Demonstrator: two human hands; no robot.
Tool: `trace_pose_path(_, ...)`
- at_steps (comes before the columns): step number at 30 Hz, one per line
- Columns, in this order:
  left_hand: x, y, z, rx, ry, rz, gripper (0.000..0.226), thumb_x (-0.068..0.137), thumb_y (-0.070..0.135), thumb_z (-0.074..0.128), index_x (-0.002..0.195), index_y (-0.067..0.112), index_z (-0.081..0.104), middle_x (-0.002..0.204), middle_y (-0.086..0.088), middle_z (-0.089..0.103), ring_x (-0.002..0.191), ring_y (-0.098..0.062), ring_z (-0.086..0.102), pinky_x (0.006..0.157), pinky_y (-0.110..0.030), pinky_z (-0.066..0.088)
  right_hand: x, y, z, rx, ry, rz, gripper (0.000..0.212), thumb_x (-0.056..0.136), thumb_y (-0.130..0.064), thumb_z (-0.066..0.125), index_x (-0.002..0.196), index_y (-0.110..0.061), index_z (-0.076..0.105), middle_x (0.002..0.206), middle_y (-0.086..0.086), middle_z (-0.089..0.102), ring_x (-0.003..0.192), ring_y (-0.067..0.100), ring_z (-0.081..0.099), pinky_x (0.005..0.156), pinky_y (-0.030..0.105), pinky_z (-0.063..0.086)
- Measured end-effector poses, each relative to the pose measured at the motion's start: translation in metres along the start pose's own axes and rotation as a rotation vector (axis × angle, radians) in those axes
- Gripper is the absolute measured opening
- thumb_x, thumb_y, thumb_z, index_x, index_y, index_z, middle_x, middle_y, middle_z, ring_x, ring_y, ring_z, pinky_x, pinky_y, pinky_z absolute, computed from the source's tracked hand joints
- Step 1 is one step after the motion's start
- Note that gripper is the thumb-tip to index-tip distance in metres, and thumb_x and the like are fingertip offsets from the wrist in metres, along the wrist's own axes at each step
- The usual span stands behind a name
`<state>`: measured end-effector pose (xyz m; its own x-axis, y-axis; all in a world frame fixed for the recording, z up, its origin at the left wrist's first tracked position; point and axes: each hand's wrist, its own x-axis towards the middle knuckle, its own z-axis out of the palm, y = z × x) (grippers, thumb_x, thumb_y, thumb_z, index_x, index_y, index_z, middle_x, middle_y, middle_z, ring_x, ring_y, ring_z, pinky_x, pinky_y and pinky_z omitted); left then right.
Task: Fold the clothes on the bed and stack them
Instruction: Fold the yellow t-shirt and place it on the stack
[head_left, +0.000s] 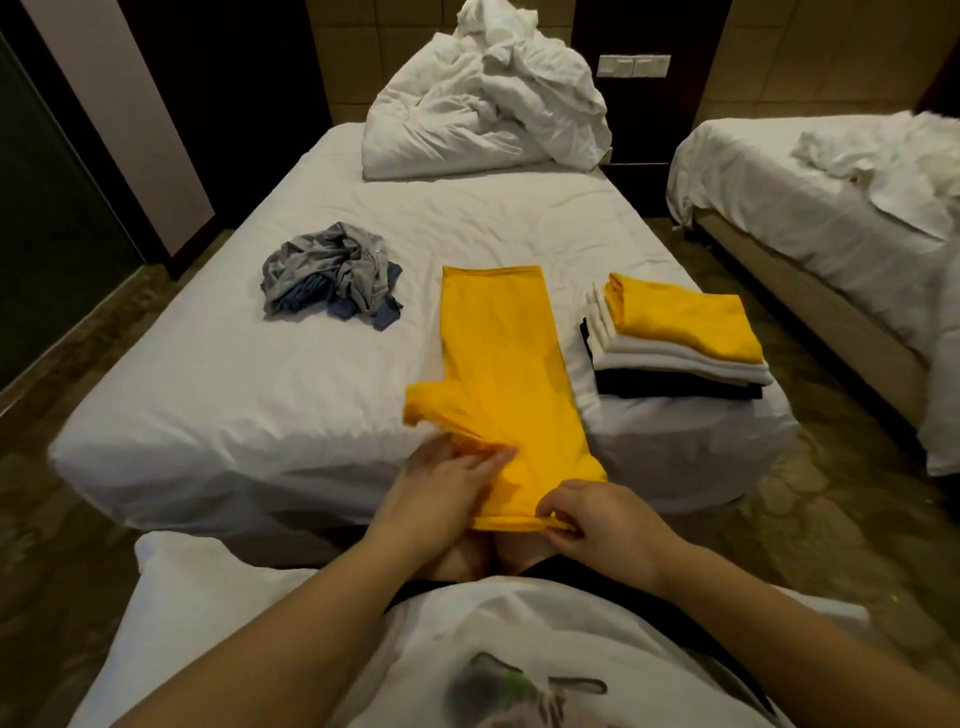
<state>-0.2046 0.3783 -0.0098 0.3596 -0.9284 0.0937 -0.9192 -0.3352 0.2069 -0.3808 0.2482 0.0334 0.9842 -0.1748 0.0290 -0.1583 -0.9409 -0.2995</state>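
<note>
yellow shirt (504, 364) hem pinched by right hand (597, 525); fingertips hidden

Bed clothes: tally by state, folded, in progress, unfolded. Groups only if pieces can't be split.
Folded stack, yellow on top over white and black layers: 1
Yellow garment laid out, half folded: 1
Crumpled pile, grey and blue, unfolded: 1
Total: 3 groups. Single pieces inside the stack and the pile cannot be counted.

Plain yellow shirt (498, 353), folded stack (675, 340) yellow uppermost, white in the middle, black at the bottom, crumpled pile (332, 275) grey and blue, bed sheet (234, 374) white, duvet (483, 104) white, worn tee (519, 639) white with grey and green print, floor (52, 545) mottled brown
</note>
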Motion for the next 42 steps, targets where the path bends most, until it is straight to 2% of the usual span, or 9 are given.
trace_pose_path(5, -0.002, -0.005, -0.001, 0.048, -0.137, 0.078, 0.059, 0.098, 0.031, 0.036, 0.147, 0.040, 0.006, 0.143, 0.005, 0.043, 0.135, -0.023, 0.031, 0.101, -0.038, 0.029, -0.001, -0.002, -0.002, -0.012, -0.057, 0.002, 0.030, 0.092, -0.034, 0.052, 0.120, -0.024, 0.058, 0.113, -0.002, 0.060, 0.097, 0.016, 0.055, 0.072, 0.024, 0.035)
trace_pose_path(11, -0.008, -0.022, 0.009, -0.147, -0.157, 0.023, 0.071, 0.077, 0.050, 0.019, 0.132, 0.021, 0.051, 0.128, -0.013, 0.055, 0.122, -0.033, 0.046, 0.102, -0.037, 0.037, -0.002, 0.001, 0.000, 0.012, -0.032, -0.005, 0.028, 0.091, -0.033, 0.054, 0.116, -0.022, 0.060, 0.108, 0.000, 0.061, 0.095, 0.019, 0.055, 0.069, 0.024, 0.032)
trace_pose_path(16, -0.009, -0.005, -0.012, -0.309, -0.001, -0.159, 0.039, 0.092, 0.022, 0.046, 0.125, 0.004, 0.056, 0.108, -0.002, 0.061, 0.096, -0.007, 0.059, 0.076, -0.003, 0.035, -0.003, 0.006, 0.007, 0.024, 0.002, 0.042, 0.041, 0.081, -0.050, 0.044, 0.110, -0.027, 0.063, 0.110, -0.003, 0.057, 0.104, 0.019, 0.048, 0.077, 0.029, 0.033)
trace_pose_path(22, 0.001, -0.013, -0.017, -0.364, 0.105, -0.254, 0.033, 0.085, 0.005, 0.049, 0.111, 0.010, 0.068, 0.094, -0.014, 0.045, 0.093, -0.034, 0.053, 0.069, -0.025, 0.030, 0.000, 0.007, 0.007, 0.072, -0.063, 0.171, 0.039, 0.083, -0.046, 0.053, 0.119, -0.032, 0.054, 0.122, -0.006, 0.047, 0.115, 0.017, 0.039, 0.089, 0.038, 0.041)
trace_pose_path(25, -0.011, -0.024, -0.022, -0.363, 0.182, -0.267, 0.039, 0.076, 0.015, 0.041, 0.098, 0.009, 0.074, 0.095, -0.013, 0.047, 0.088, -0.033, 0.054, 0.071, -0.025, 0.033, -0.001, 0.013, 0.010, 0.102, -0.054, 0.194, 0.058, 0.074, -0.056, 0.033, 0.121, -0.028, 0.054, 0.116, -0.003, 0.049, 0.110, 0.018, 0.043, 0.088, 0.040, 0.042)
trace_pose_path(29, -0.028, -0.035, -0.010, -0.273, -0.089, -0.142, 0.044, 0.076, 0.025, 0.039, 0.102, 0.017, 0.073, 0.115, -0.007, 0.060, 0.102, -0.028, 0.058, 0.085, -0.029, 0.044, -0.003, 0.018, 0.018, 0.126, -0.004, 0.169, 0.059, 0.076, -0.054, 0.026, 0.113, -0.022, 0.059, 0.110, -0.001, 0.054, 0.102, 0.019, 0.047, 0.084, 0.038, 0.043)
trace_pose_path(34, -0.026, -0.037, -0.012, -0.326, -0.125, -0.082, 0.066, 0.077, 0.051, 0.027, 0.113, 0.014, 0.067, 0.119, -0.004, 0.059, 0.105, -0.023, 0.057, 0.091, -0.033, 0.044, -0.004, 0.017, 0.018, 0.167, 0.041, 0.160, 0.060, 0.080, -0.056, 0.020, 0.102, -0.019, 0.062, 0.104, -0.002, 0.060, 0.099, 0.018, 0.050, 0.077, 0.033, 0.036)
trace_pose_path(38, -0.036, -0.047, -0.019, -0.289, -0.215, -0.022, 0.096, 0.060, 0.091, 0.025, 0.128, 0.030, 0.055, 0.122, 0.022, 0.039, 0.113, -0.005, 0.039, 0.098, -0.026, 0.035, -0.004, 0.013, 0.013, 0.219, -0.047, 0.211, 0.065, 0.073, -0.072, 0.037, 0.118, -0.029, 0.054, 0.119, -0.008, 0.053, 0.113, 0.014, 0.042, 0.092, 0.037, 0.038)
trace_pose_path(42, -0.031, -0.053, -0.017, -0.251, -0.162, -0.035, 0.080, 0.065, 0.082, 0.032, 0.116, 0.029, 0.063, 0.119, 0.014, 0.057, 0.107, -0.017, 0.046, 0.095, -0.032, 0.036, 0.005, -0.002, 0.012, 0.036, -0.132, 0.241, 0.061, 0.074, -0.066, 0.060, 0.126, -0.037, 0.046, 0.126, -0.006, 0.045, 0.119, 0.019, 0.035, 0.094, 0.041, 0.034)
